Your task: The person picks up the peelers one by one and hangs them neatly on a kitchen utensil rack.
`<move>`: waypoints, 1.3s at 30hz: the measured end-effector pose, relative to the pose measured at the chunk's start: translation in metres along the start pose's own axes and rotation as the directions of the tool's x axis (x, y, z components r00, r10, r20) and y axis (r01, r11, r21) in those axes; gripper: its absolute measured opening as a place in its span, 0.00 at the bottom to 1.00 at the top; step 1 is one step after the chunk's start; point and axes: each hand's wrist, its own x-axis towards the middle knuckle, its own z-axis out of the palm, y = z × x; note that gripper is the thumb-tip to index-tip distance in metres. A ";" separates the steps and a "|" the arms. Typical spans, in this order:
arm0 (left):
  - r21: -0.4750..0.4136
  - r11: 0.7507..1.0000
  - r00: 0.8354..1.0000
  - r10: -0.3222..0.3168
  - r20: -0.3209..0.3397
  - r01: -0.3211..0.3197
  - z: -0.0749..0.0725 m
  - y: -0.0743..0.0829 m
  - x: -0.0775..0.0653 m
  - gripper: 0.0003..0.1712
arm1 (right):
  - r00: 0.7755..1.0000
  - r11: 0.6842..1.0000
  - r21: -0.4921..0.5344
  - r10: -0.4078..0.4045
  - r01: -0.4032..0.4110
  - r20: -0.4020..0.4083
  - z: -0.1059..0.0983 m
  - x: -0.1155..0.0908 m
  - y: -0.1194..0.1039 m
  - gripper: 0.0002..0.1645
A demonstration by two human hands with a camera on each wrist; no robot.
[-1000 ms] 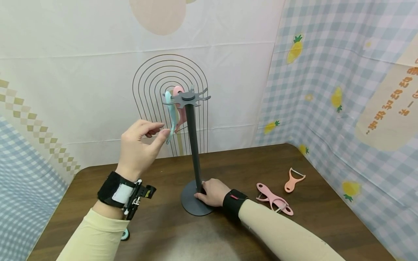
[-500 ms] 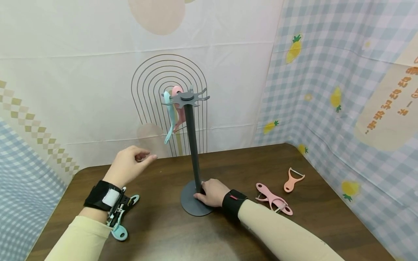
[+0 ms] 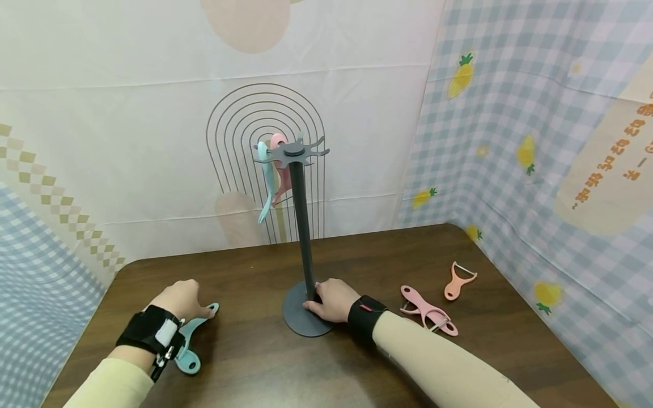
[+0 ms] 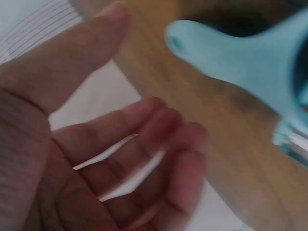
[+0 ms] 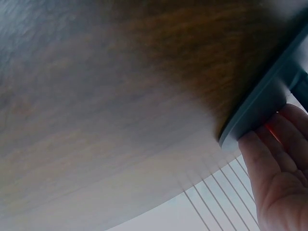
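A dark grey stand point(image 3: 302, 226) with a round base and a ring of hooks on top stands mid-table. My right hand point(image 3: 334, 300) holds the foot of its pole, thumb in front; in the right wrist view its fingers point(image 5: 262, 156) lie on the base. A light-blue peeler point(image 3: 267, 181) and a pink peeler point(image 3: 282, 178) hang from the left hooks. At the left my left hand point(image 3: 181, 299) is over a light-blue peeler point(image 3: 191, 328) on the table, partly hidden. In the left wrist view its fingers are loosely bent, apart from the peeler.
On the right of the brown table point(image 3: 357, 362) lie pink peelers point(image 3: 425, 309), seemingly overlapping, and an orange Y-shaped peeler point(image 3: 454, 286). A patterned cloth point(image 3: 367, 141) hangs behind and along the sides.
My left hand has let go of the hanging light-blue peeler and moved down and left to the light-blue peeler on the table. The right hand and stand have stayed put.
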 end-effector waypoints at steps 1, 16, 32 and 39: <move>0.007 1.000 1.000 -0.017 0.009 0.017 0.002 -0.001 -0.001 0.28 | 1.000 1.000 -0.001 0.002 -0.002 -0.001 0.000 0.000 0.000 0.21; 0.075 0.995 0.997 -0.071 -0.002 0.071 0.023 -0.010 -0.009 0.20 | 1.000 1.000 0.004 0.017 -0.017 0.008 0.001 0.001 -0.001 0.21; 0.078 0.994 0.997 -0.074 -0.010 0.074 0.023 -0.005 -0.012 0.17 | 1.000 1.000 0.005 0.006 -0.006 -0.006 0.000 -0.001 -0.001 0.21; 0.069 0.997 0.999 -0.035 -0.030 0.037 0.023 -0.003 -0.011 0.16 | 1.000 1.000 0.011 0.007 -0.007 -0.002 -0.002 -0.002 -0.003 0.20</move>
